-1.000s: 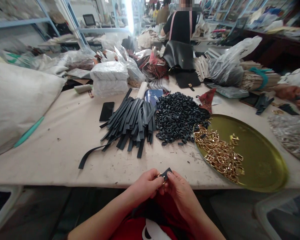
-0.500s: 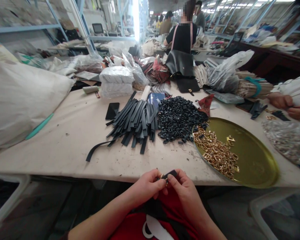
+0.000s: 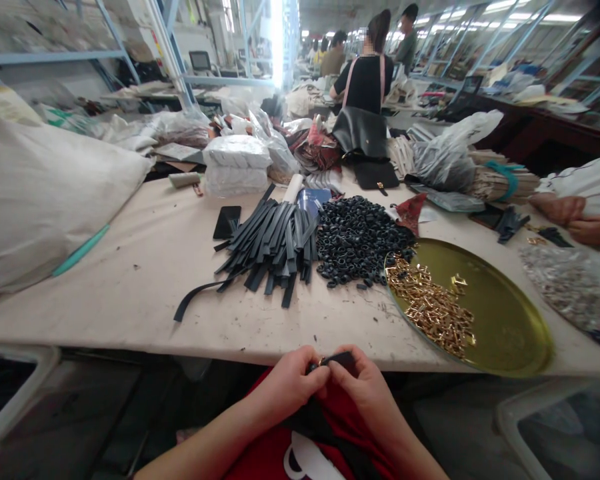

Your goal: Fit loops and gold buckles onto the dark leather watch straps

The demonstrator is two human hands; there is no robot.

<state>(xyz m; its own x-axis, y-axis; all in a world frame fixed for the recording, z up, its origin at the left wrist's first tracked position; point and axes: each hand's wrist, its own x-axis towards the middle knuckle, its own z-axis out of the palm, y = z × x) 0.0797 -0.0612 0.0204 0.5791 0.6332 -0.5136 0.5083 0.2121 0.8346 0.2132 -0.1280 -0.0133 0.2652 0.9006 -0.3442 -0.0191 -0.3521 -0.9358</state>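
Note:
At the table's front edge, my left hand (image 3: 296, 379) and my right hand (image 3: 363, 380) meet with fingers pinched. Between them is a short black strap (image 3: 342, 359), its right part in my right hand. A small gold buckle (image 3: 322, 361) shows at my left fingertips, partly hidden by them. Beyond my hands lie a pile of long black strips (image 3: 275, 243) and a heap of small black loops (image 3: 363, 233). To the right, gold buckles (image 3: 435, 307) fill the left part of a round gold tray (image 3: 505, 313).
A black phone (image 3: 227, 222) lies left of the strips. A large white sack (image 3: 50, 193) stands at the left. Plastic-wrapped bundles (image 3: 237, 163) and a black bag (image 3: 364, 133) sit at the back. Another person's hands (image 3: 575, 213) are at the right, near a bag of small parts (image 3: 570, 283).
The strap and buckle have shifted slightly down and left between my fingers. Less of the gold buckle shows now. The view has moved a little.

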